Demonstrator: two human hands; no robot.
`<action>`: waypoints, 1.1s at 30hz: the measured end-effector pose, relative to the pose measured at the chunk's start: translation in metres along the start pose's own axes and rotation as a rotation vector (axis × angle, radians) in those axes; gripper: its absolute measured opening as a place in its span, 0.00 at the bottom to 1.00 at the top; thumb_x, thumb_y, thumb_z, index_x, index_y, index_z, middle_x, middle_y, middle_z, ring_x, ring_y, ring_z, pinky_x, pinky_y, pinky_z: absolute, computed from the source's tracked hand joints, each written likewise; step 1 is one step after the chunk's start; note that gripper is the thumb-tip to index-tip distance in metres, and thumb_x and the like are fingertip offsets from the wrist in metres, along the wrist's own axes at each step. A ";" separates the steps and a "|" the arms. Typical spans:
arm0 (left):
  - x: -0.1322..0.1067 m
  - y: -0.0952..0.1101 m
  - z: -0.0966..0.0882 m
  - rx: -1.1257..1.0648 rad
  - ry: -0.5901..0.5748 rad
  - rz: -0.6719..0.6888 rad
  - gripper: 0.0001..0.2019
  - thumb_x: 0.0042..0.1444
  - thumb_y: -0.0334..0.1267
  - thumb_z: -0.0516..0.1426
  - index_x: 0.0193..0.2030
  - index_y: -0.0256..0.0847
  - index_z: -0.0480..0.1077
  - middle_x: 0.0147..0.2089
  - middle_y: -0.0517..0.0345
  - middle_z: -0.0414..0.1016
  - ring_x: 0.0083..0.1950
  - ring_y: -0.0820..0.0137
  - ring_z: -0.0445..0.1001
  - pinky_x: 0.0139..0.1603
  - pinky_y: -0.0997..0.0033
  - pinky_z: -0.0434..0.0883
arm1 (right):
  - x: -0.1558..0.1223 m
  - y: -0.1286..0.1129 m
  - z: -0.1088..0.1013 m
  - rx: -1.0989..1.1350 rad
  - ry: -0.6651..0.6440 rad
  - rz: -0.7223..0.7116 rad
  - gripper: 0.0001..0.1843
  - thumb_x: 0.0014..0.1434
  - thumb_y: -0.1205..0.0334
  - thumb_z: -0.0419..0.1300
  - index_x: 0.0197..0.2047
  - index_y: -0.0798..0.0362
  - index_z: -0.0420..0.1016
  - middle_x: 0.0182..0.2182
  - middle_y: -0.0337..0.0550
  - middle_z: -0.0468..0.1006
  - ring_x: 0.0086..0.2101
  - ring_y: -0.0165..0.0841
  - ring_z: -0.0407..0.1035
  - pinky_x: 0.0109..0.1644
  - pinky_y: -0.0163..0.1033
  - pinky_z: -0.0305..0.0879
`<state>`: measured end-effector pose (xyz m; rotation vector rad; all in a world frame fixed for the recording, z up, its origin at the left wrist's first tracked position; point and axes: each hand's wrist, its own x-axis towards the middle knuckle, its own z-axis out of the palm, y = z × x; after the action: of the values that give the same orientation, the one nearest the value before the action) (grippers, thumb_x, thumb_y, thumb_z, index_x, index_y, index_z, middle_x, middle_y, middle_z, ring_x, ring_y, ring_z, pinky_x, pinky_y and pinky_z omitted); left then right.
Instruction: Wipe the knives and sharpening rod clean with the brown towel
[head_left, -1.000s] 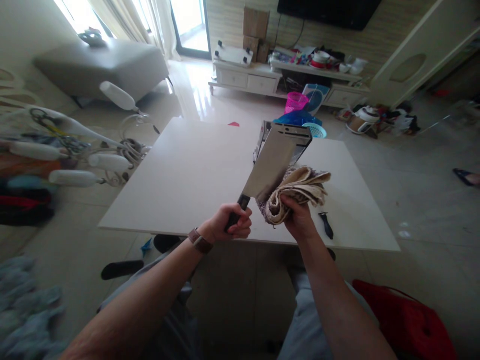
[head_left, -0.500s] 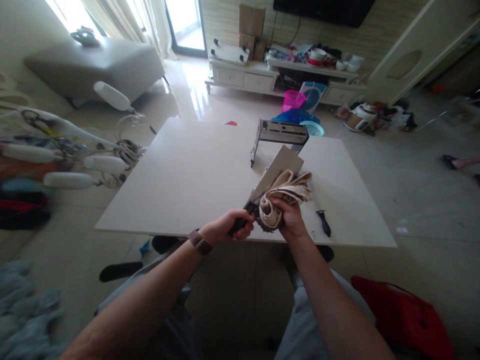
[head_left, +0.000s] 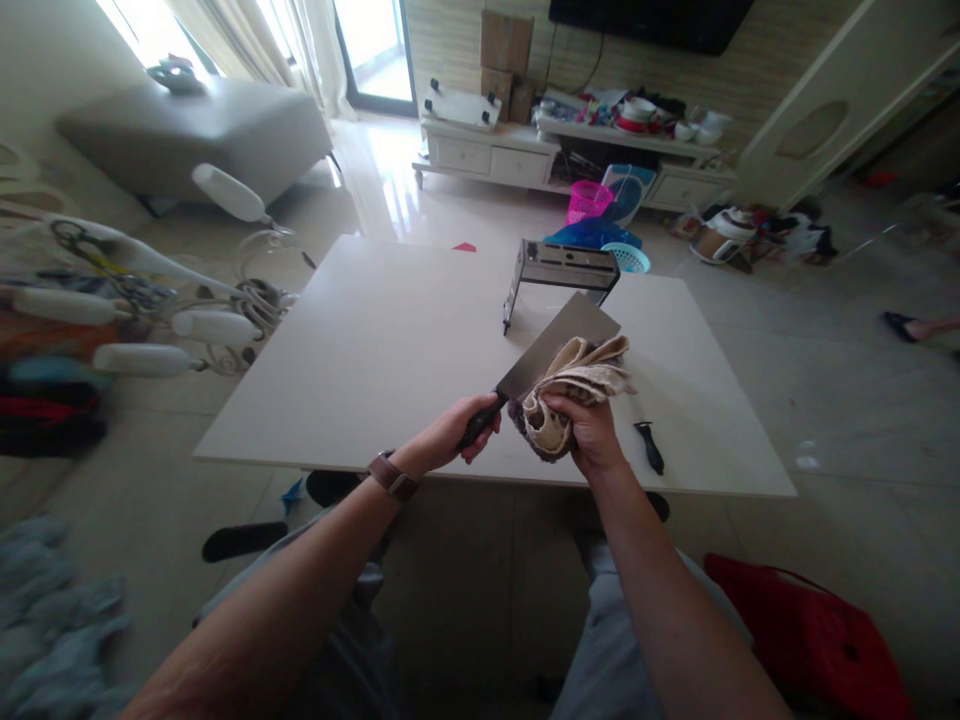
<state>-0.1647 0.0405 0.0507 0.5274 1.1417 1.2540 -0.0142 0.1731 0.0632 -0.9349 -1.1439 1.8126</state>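
My left hand [head_left: 459, 430] is closed round the black handle of a cleaver [head_left: 559, 335], whose broad grey blade points up and to the right. A bunched beige and brown cloth [head_left: 574, 390] is gripped in my right hand [head_left: 592, 435]. The cloth overlaps the lower right part of the blade; whether it touches the metal there I cannot tell. Behind the blade stands a metal knife block frame [head_left: 566, 265] with slots in its top. To the right of my right hand lies a honing steel [head_left: 649, 448] with a black handle, its rod partly behind the cloth.
Both hands are above a white table [head_left: 360, 350], close to its near edge. A small red piece [head_left: 465, 247] lies at the far edge. White lamp arms [head_left: 214, 327] stand left of the table. A red bag [head_left: 810, 630] is on the floor at right.
The cleaver's blade has turned flatter, showing more of its face. My left hand has shifted slightly left and up, and the cloth has moved a little to the right.
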 end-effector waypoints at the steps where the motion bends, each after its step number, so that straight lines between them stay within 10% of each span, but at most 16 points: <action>1: 0.002 -0.004 0.002 -0.019 0.006 -0.007 0.24 0.63 0.58 0.50 0.30 0.38 0.68 0.16 0.66 0.61 0.12 0.79 0.54 0.14 0.77 0.56 | -0.001 0.002 0.002 0.011 0.013 0.003 0.23 0.35 0.68 0.78 0.38 0.53 0.82 0.34 0.37 0.86 0.34 0.34 0.79 0.43 0.41 0.78; 33: 0.006 -0.022 0.024 -0.053 0.072 0.017 0.28 0.57 0.65 0.52 0.23 0.40 0.63 0.14 0.63 0.61 0.12 0.78 0.56 0.12 0.77 0.53 | -0.006 0.005 0.001 -0.078 -0.069 0.063 0.23 0.33 0.64 0.80 0.36 0.53 0.81 0.35 0.40 0.86 0.36 0.39 0.79 0.46 0.47 0.77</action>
<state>-0.1343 0.0457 0.0393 0.4565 1.1630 1.3233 -0.0137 0.1660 0.0604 -0.9696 -1.2484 1.8751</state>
